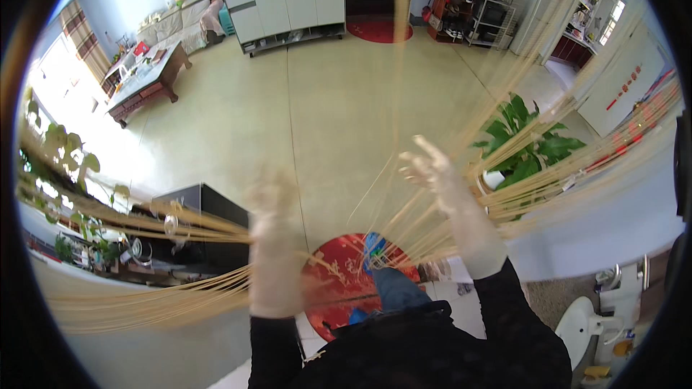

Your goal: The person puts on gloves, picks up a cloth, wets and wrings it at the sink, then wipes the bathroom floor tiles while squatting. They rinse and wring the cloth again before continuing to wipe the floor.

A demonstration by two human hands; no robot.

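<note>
Many long thin pale-yellow strands (144, 302) fan out close in front of me, to the left, upward and to the right. Both my hands wear white gloves over black sleeves. My left hand (274, 245) is raised and motion-blurred, with a bundle of strands crossing it at wrist height; its grip is unclear. My right hand (436, 173) is lifted higher with fingers spread, amid the strands (577, 166) running off to the right. Nothing is clearly clasped in it.
Below me lies a round red mat (339, 281) on the cream floor (324, 101). A potted green plant (526, 140) stands right, a dark low cabinet (202, 205) left. Farther off are a wooden coffee table (148, 79), a white sideboard (288, 3) and shelves (461, 0).
</note>
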